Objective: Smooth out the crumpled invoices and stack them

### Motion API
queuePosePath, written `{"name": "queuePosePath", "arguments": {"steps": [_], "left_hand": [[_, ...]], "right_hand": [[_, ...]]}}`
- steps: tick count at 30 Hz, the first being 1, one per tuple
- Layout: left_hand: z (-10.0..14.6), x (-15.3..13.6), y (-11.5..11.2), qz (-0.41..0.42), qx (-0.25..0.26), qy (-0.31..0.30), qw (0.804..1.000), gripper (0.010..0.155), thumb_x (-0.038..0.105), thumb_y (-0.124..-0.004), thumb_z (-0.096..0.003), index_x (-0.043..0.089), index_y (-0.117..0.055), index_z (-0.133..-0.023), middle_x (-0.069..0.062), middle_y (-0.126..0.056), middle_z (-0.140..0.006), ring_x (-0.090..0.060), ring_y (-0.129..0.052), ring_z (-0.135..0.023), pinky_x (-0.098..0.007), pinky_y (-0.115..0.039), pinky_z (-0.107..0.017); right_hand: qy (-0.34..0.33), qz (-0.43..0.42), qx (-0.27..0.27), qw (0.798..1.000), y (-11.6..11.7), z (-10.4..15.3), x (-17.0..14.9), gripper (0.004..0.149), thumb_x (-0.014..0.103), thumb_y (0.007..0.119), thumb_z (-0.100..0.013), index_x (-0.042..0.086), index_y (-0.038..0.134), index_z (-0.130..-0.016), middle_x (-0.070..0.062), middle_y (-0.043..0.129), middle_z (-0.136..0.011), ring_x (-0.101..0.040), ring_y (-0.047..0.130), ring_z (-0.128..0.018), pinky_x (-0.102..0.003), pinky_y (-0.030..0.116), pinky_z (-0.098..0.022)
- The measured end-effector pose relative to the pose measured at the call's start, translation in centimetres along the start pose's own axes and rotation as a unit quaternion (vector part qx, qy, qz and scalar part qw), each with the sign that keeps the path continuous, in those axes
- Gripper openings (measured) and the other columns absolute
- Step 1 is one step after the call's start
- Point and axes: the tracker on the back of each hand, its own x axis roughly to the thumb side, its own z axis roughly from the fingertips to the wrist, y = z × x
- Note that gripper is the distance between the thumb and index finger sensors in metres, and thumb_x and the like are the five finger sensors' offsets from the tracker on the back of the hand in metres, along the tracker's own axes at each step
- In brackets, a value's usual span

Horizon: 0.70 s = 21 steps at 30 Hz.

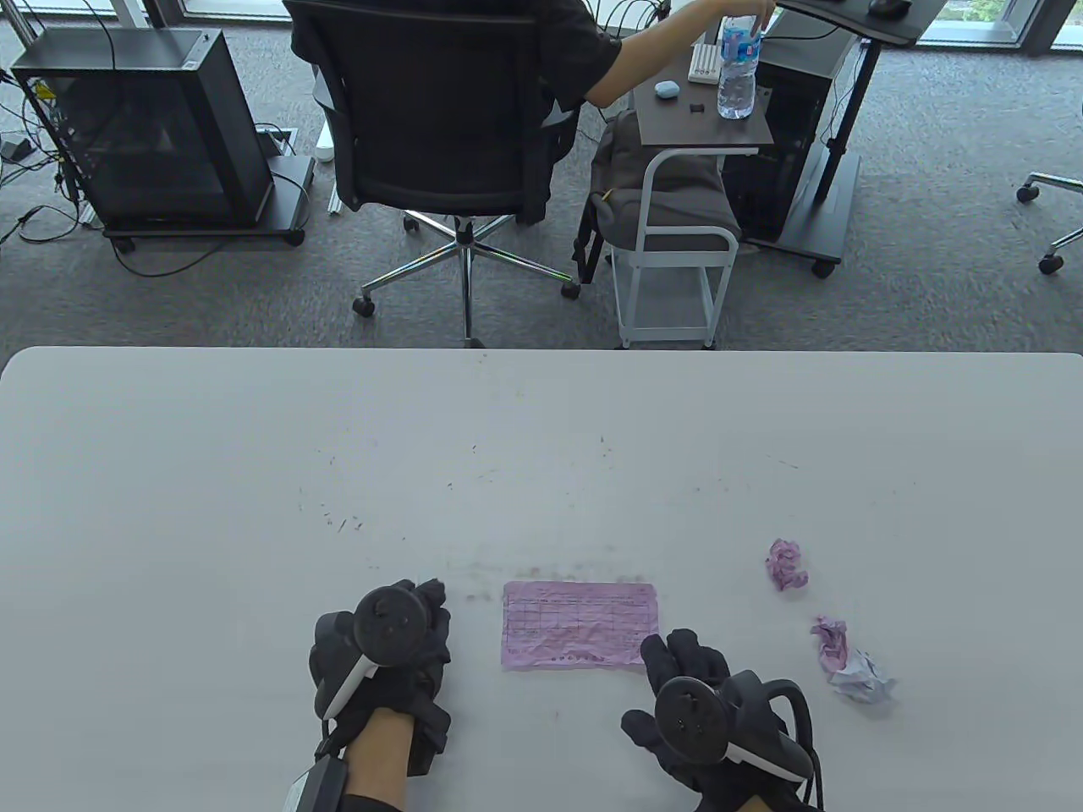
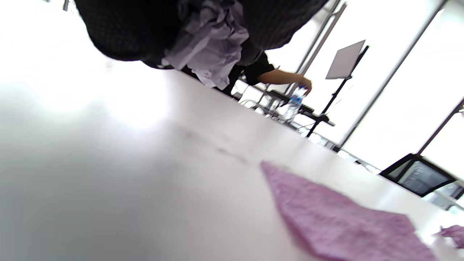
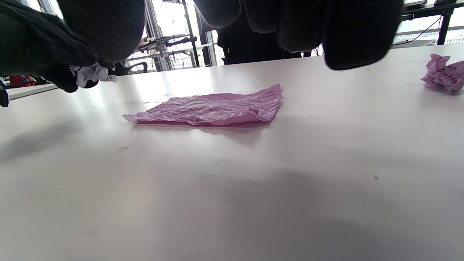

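A flattened pink invoice (image 1: 579, 624) (image 3: 214, 108) (image 2: 337, 221) lies wrinkled on the white table (image 1: 541, 440), between my hands. My left hand (image 1: 423, 630) (image 2: 145, 29) sits just left of it, fingers curled round a pale crumpled invoice (image 2: 214, 43) (image 3: 92, 74). My right hand (image 1: 685, 664) hovers at the sheet's near right corner, its fingers (image 3: 355, 32) hanging loose and holding nothing. To the right lie a crumpled pink ball (image 1: 787, 565) (image 3: 442, 72), a second pink ball (image 1: 832, 641) and a white crumpled ball (image 1: 863, 677) touching it.
Beyond the table's far edge are a seated person in an office chair (image 1: 440, 110), a small side table with a water bottle (image 1: 736, 68), a white cart (image 1: 673, 254) and a black computer case (image 1: 144, 127).
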Motion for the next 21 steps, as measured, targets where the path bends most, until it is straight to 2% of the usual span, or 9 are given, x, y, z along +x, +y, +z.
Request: {"name": "queuePosePath", "arguments": {"steps": [2,5,6,7,9,12,16,18,21], "left_hand": [[0.6,2.6,0.7,0.025,0.007,-0.057,0.998,0.045,0.023,-0.074,-0.0575,0.006,-0.072,-0.099,-0.027,-0.062,-0.100,-0.047,-0.083,-0.079,-0.048,-0.079,-0.051],[2.1,6.6,1.1,0.147,-0.024,-0.137,0.979,0.045,0.022,-0.073,-0.0579,0.007,-0.070,-0.100,-0.027,-0.063,-0.099,-0.043,-0.090,-0.073,-0.049,-0.082,-0.049],[2.8,7.9,1.1,0.164,-0.045,-0.165,0.971,0.044,0.021,-0.073,-0.0579,0.007,-0.069,-0.100,-0.027,-0.063,-0.099,-0.042,-0.091,-0.072,-0.050,-0.083,-0.049],[3.7,8.9,1.2,0.157,-0.068,-0.189,0.967,0.046,0.022,-0.072,-0.0586,0.009,-0.066,-0.102,-0.026,-0.064,-0.099,-0.040,-0.093,-0.071,-0.050,-0.084,-0.050],[5.1,10.2,0.8,0.150,-0.079,-0.214,0.962,0.050,0.022,-0.072,-0.0585,0.008,-0.060,-0.105,-0.025,-0.067,-0.098,-0.037,-0.095,-0.069,-0.049,-0.086,-0.050],[6.8,11.1,-0.4,0.171,-0.091,-0.245,0.950,0.059,0.022,-0.074,-0.0584,0.013,-0.050,-0.112,-0.022,-0.068,-0.100,-0.038,-0.095,-0.071,-0.050,-0.085,-0.051],[7.8,11.5,-1.6,0.140,-0.120,-0.274,0.944,0.068,0.019,-0.077,-0.0566,0.017,-0.040,-0.113,-0.018,-0.066,-0.102,-0.041,-0.091,-0.076,-0.052,-0.082,-0.055],[7.8,11.5,-1.8,0.122,-0.120,-0.282,0.944,0.071,0.017,-0.079,-0.0554,0.017,-0.038,-0.113,-0.017,-0.064,-0.103,-0.039,-0.091,-0.078,-0.051,-0.082,-0.057],[7.8,11.4,-2.3,0.144,-0.135,-0.285,0.938,0.073,0.015,-0.080,-0.0547,0.015,-0.037,-0.113,-0.018,-0.060,-0.104,-0.034,-0.091,-0.080,-0.048,-0.083,-0.059]], "right_hand": [[-0.005,-0.011,-0.016,1.000,-0.2,0.1,-0.1,0.077,0.055,0.073,-0.054,0.010,0.039,-0.107,-0.033,0.042,-0.109,-0.052,0.063,-0.089,-0.061,0.075,-0.053],[-0.006,-0.021,-0.030,0.999,-0.5,0.3,-0.4,0.077,0.054,0.073,-0.054,0.010,0.039,-0.107,-0.032,0.043,-0.108,-0.052,0.064,-0.089,-0.060,0.076,-0.053],[-0.007,-0.024,-0.033,0.999,-0.5,0.3,-0.4,0.078,0.054,0.073,-0.054,0.010,0.038,-0.107,-0.032,0.043,-0.108,-0.052,0.064,-0.089,-0.060,0.076,-0.052],[-0.009,-0.027,-0.036,0.999,-0.6,0.3,-0.5,0.078,0.054,0.073,-0.054,0.010,0.038,-0.107,-0.032,0.043,-0.108,-0.052,0.064,-0.089,-0.060,0.076,-0.052],[-0.020,-0.062,-0.041,0.997,-1.1,0.4,-0.7,0.078,0.054,0.073,-0.054,0.009,0.036,-0.107,-0.032,0.043,-0.108,-0.051,0.064,-0.089,-0.060,0.077,-0.052],[-0.063,-0.145,-0.076,0.985,-2.1,0.9,-0.7,0.079,0.052,0.075,-0.054,0.009,0.036,-0.107,-0.032,0.043,-0.109,-0.051,0.064,-0.089,-0.060,0.077,-0.052],[-0.143,-0.234,-0.071,0.959,-2.7,1.6,-0.6,0.085,0.050,0.080,-0.052,0.008,0.032,-0.107,-0.032,0.043,-0.109,-0.049,0.069,-0.088,-0.059,0.079,-0.051],[-0.177,-0.275,-0.061,0.943,-2.8,1.8,-0.4,0.090,0.051,0.081,-0.051,0.006,0.028,-0.107,-0.031,0.047,-0.108,-0.045,0.075,-0.086,-0.056,0.081,-0.050],[-0.193,-0.323,-0.063,0.924,-2.7,1.8,0.1,0.090,0.051,0.081,-0.050,0.004,0.031,-0.107,-0.029,0.061,-0.103,-0.038,0.086,-0.077,-0.051,0.085,-0.046]]}}
